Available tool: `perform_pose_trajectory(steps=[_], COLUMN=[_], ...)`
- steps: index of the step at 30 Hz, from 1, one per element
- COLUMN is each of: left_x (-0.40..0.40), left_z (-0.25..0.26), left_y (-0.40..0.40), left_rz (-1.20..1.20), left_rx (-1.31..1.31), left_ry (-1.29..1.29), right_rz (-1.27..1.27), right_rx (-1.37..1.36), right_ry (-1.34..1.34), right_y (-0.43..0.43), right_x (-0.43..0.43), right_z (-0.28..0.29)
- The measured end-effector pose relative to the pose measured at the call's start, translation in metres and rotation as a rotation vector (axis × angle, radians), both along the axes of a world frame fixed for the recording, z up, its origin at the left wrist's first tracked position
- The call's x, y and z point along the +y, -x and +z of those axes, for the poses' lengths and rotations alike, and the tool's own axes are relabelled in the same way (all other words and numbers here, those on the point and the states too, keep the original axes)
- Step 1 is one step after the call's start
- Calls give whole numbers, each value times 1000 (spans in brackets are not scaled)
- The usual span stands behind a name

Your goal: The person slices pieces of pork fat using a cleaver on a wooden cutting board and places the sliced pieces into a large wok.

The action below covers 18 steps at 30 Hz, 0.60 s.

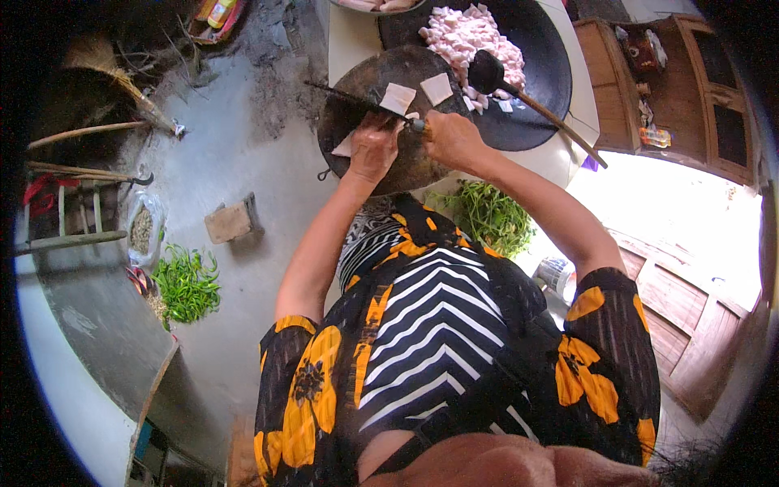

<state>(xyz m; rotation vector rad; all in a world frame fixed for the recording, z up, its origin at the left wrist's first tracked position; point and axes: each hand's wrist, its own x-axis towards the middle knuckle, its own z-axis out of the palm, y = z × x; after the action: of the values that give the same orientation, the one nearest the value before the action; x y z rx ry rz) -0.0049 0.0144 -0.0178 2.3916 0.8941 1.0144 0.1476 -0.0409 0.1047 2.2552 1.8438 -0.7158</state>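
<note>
A round wooden chopping board [420, 158] lies before me. My right hand [453, 140] grips the handle of a kitchen knife [419, 125], whose dark blade slants up to the left across the board. Just below the blade, my left hand [372, 146] has its fingers curled down over a pale slab of fat [342, 147], mostly hidden under them. Beyond the knife lie two square pieces of pale fat [398, 98], apart from each other. Past the board, a large black wok [541, 122] holds a heap of diced pale fat [468, 42].
A wooden-handled ladle [557, 119] rests across the wok's right rim. A basin [380, 7] of meat stands at the top. Leafy greens [494, 216] lie below the board. On the floor to the left are a brick [229, 223], green peppers [185, 283] and a straw broom [131, 91].
</note>
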Motion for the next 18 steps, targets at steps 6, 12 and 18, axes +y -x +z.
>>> perform_pose_trajectory(steps=[6,12,18], left_x=[7,-2,9], left_z=[2,-3,3], left_y=[7,4,5], left_rz=[-84,-23,-80], left_rx=[-104,25,-92], left_ry=[-43,15,-112], right_rz=[-39,7,-103], right_rx=[-26,-22,-77], right_ry=[46,-91,102], right_y=[-21,7,-23], right_x=[-40,2,-39], right_z=[12,-6,13])
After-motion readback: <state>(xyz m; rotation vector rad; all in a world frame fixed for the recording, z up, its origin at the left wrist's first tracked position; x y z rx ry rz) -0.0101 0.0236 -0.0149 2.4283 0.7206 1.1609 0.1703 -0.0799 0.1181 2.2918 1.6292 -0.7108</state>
